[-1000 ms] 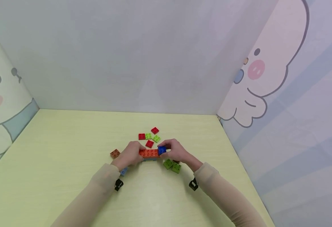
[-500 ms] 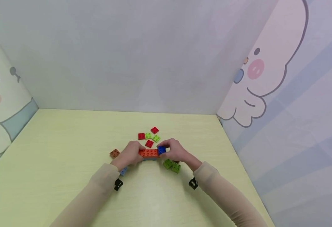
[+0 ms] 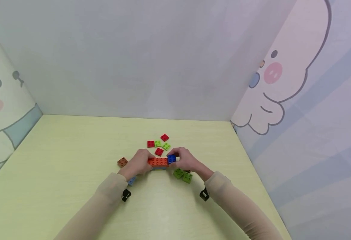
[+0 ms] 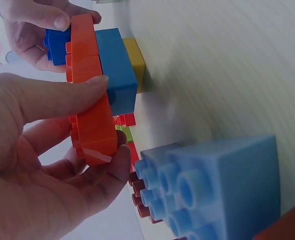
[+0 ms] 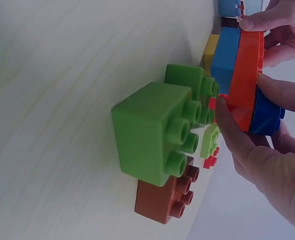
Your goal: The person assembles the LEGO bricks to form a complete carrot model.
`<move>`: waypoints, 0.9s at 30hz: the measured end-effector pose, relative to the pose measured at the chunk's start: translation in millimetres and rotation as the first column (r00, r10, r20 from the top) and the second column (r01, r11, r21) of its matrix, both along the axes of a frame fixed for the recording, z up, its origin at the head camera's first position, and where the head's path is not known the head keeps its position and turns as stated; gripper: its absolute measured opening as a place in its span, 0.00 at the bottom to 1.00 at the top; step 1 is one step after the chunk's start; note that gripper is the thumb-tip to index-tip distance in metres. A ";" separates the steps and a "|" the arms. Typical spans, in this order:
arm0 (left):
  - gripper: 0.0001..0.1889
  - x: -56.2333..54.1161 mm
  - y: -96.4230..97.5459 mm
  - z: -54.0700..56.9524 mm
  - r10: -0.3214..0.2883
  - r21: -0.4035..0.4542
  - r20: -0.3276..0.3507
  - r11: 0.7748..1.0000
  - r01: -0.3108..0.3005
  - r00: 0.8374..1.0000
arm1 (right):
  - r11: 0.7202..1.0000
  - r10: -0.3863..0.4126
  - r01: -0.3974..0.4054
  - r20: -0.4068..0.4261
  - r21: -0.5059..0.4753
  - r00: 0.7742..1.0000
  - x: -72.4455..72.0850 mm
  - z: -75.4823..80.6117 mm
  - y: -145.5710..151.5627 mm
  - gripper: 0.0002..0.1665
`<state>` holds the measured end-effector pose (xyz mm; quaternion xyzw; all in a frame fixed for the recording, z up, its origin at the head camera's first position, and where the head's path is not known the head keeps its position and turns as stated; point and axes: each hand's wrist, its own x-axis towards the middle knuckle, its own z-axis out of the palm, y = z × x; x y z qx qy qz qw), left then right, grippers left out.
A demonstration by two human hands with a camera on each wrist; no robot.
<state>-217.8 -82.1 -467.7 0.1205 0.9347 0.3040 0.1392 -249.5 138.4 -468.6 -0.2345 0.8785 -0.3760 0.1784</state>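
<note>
A long orange brick [image 3: 158, 162] lies across a blue brick [image 4: 116, 70], which sits on a yellow brick [image 4: 134, 62] at the table. My left hand [image 3: 138, 162] grips the orange brick's left end, thumb on the near side and fingers curled round the far side. At the other end a dark blue brick [image 3: 171, 159] stands on the orange one, studs up. My right hand [image 3: 186, 160] pinches this dark blue brick between thumb and fingers, with one fingertip [image 5: 222, 107] reaching down against the orange brick's side.
Two green bricks [image 5: 145, 132] and a brown brick [image 5: 155, 200] lie by my right hand. Light blue bricks [image 4: 222, 180] and an orange-brown brick [image 3: 122, 162] are near my left. Beyond are flat red plates [image 3: 164, 137] and lime plates [image 3: 166, 146]. Printed walls enclose the table [image 3: 73, 140].
</note>
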 end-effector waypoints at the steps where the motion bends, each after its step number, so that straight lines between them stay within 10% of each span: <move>1: 0.22 0.0 0.1 -0.5 -0.001 -0.001 0.000 1.000 0.001 1.000 | 1.000 -0.001 0.001 0.001 0.000 1.000 0.3 -0.1 0.2 0.21; 27: 0.25 1.7 -4.4 -3.5 0.030 0.041 -0.021 0.999 -0.029 0.999 | 0.999 -0.033 0.033 -0.052 0.006 0.998 3.2 -10.5 2.1 0.21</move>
